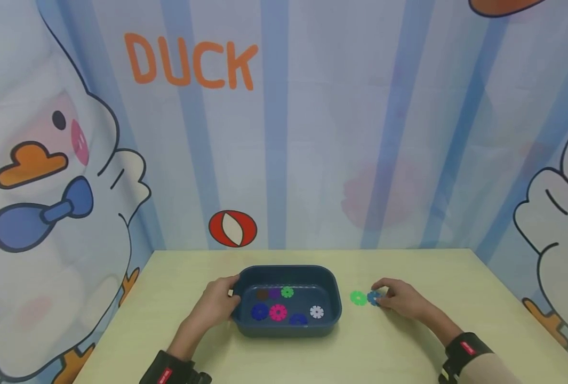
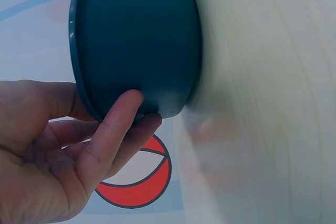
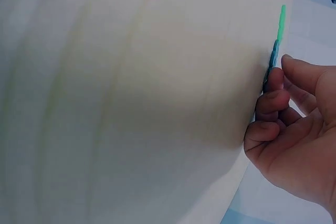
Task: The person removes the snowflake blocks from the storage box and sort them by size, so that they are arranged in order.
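Note:
My left hand (image 1: 218, 300) grips the left end of a dark blue plastic basin (image 1: 286, 330), its thumb and fingers about the rim. The left wrist view shows that hand (image 2: 79, 145) against the end wall of the basin (image 2: 136, 35). Right of the basin, my right hand (image 1: 404, 300) pinches a blue notched plastic disc (image 1: 373, 297) low at the tabletop. A light green notched disc (image 1: 358, 298) meets its left edge; whether they are joined I cannot tell. Seen edge-on in the right wrist view, the blue disc (image 3: 271, 64) is at the fingertips.
Inside the basin lie several notched discs, among them a pink one (image 1: 278, 312), a white one (image 1: 317, 312), a green one (image 1: 287, 292) and a dark blue one (image 1: 260, 311). The pale yellow table (image 1: 188, 266) ends against a printed duck curtain (image 1: 322, 133).

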`<state>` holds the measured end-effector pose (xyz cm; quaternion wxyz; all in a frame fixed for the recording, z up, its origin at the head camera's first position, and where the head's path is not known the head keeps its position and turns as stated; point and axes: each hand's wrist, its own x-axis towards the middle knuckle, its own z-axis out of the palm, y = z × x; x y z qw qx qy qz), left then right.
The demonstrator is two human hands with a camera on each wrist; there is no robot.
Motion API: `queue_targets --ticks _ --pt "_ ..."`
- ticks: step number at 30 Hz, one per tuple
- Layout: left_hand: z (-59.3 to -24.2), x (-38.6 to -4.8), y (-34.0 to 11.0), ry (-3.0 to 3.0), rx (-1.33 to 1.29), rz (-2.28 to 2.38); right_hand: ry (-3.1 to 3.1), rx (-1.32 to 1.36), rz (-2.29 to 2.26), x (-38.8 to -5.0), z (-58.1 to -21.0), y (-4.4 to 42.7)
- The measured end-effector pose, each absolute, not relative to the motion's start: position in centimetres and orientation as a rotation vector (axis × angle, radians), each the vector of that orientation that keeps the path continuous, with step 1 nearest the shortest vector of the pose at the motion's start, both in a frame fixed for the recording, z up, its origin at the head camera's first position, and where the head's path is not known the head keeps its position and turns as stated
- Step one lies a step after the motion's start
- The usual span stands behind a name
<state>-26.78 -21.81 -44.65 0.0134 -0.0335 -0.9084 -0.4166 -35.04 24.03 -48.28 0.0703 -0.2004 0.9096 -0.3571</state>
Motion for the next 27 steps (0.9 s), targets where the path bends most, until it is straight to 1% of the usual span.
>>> queue_targets --ticks 5,9,18,23,27 --pt "-44.7 -26.8 -21.8 -2.834 -0.090 -1.305 2.813 -0.611 -1.039 -35.2 -48.2 23.2" --pt "-44.7 -26.9 -21.9 -2.839 -0.087 -1.298 2.867 -0.657 -1.048 -35.3 -47.4 21.9" --pt "-44.6 -26.9 -22.0 -2.840 -0.079 -1.288 2.809 -0.942 -1.122 -35.1 -45.4 17.5" --pt "-44.6 -27.0 -22.0 -2.838 -0.088 -1.283 2.818 -1.135 -1.068 -34.7 -45.0 14.6" --pt "-44.7 -27.0 -21.9 -2.836 -0.086 -1.293 2.783 -1.229 -1.001 -34.5 -44.8 12.5"
